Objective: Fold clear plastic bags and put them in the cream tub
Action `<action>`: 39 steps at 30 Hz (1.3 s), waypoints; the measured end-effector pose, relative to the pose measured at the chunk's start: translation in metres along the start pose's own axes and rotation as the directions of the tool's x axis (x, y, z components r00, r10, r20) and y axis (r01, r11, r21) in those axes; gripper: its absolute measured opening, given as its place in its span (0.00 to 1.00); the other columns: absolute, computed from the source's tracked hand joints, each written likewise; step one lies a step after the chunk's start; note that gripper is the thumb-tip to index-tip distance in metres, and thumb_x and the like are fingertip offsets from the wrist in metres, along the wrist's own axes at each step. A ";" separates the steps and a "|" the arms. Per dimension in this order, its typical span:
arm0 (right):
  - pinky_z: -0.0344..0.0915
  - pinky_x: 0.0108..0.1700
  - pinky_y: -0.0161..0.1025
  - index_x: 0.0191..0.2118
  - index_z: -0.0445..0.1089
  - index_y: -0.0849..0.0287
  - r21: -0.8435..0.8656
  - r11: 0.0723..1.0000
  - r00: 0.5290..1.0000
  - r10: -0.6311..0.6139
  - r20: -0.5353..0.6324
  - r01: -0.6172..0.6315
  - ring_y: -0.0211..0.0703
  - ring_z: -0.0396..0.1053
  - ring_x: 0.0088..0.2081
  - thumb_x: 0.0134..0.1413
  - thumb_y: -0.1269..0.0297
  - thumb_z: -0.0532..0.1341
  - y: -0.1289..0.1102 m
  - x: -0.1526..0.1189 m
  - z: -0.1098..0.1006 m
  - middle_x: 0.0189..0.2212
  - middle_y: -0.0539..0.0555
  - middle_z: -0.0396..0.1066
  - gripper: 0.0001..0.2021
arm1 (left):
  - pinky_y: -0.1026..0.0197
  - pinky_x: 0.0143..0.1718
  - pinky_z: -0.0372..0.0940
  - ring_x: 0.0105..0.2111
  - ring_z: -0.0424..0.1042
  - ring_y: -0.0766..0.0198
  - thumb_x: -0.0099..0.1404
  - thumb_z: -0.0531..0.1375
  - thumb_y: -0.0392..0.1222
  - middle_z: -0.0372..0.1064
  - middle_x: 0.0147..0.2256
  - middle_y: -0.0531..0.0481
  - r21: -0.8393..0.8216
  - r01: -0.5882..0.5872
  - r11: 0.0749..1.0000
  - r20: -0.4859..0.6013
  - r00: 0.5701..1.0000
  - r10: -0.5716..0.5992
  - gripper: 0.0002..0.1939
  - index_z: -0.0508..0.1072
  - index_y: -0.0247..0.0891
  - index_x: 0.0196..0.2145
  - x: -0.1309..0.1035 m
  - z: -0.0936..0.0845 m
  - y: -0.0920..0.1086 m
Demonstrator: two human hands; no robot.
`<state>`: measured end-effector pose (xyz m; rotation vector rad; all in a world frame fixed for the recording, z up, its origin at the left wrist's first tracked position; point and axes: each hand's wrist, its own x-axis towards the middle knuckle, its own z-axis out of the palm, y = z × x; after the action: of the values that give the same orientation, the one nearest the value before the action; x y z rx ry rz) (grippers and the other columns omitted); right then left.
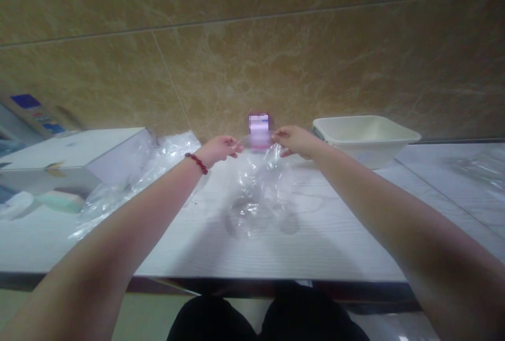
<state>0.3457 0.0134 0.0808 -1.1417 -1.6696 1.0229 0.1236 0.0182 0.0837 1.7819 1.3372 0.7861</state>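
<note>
I had both arms stretched out over the white, wood-grained tabletop [165, 251], with a clear plastic bag [250, 178] between my hands. My left hand [219, 150] was partly closed, its fingers curled and their tips pinched together at the left end of the bag's upper edge. My right hand [296, 141] pinched the other end between thumb and forefinger, the remaining fingers loosely bent. The edge ran across between them, and the rest of the bag hung toward me in shiny creases; the film was so thin that I could not tell exactly where its lower end lay. A red beaded bracelet [197, 163] circled my left wrist.

Directly behind the bag, near the tiled wall [252, 67], a phone [259, 121] stood with its screen lit, its lower part seen through the film. Just beyond my right hand sat a cream basin [359, 151], and at the far right lay more clear plastic [481, 167]. To my left, crumpled plastic wrap [177, 146] spread beside a white box [71, 151]. In front of that box lay a pale green block [63, 200], too blurred to identify, near a rounded white object [18, 205].
</note>
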 end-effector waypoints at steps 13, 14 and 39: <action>0.60 0.37 0.37 0.35 0.68 0.57 -0.373 0.869 0.889 -0.415 -0.194 0.324 0.39 0.65 0.34 0.47 0.57 0.54 -0.007 -0.026 -0.007 0.31 0.51 0.69 0.12 | 0.65 0.31 0.60 0.28 0.64 0.68 0.53 0.55 0.42 0.64 0.28 0.52 0.148 -0.354 0.924 -0.255 0.888 0.381 0.07 0.64 0.36 0.30 -0.005 0.009 0.014; 0.60 0.38 0.37 0.35 0.69 0.56 -0.385 0.862 0.890 -0.419 -0.179 0.329 0.40 0.65 0.34 0.47 0.57 0.54 -0.006 -0.035 -0.005 0.31 0.51 0.69 0.12 | 0.64 0.31 0.60 0.29 0.64 0.68 0.53 0.55 0.42 0.64 0.29 0.52 0.178 -0.367 0.913 -0.241 0.884 0.402 0.08 0.64 0.36 0.30 -0.011 0.012 0.011; 0.47 0.52 0.52 0.46 0.64 0.52 -0.597 0.728 0.932 -0.167 0.321 0.336 0.45 0.58 0.49 0.51 0.56 0.49 0.053 -0.125 0.013 0.46 0.54 0.64 0.17 | 0.51 0.48 0.49 0.42 0.62 0.58 0.54 0.52 0.55 0.64 0.42 0.47 0.422 -0.580 0.697 0.436 0.804 0.404 0.19 0.66 0.40 0.38 -0.090 0.048 -0.057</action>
<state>0.3750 -0.0955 0.0035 -1.1808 -2.4198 0.4087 0.1118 -0.0695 0.0073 2.6733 0.8988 0.3635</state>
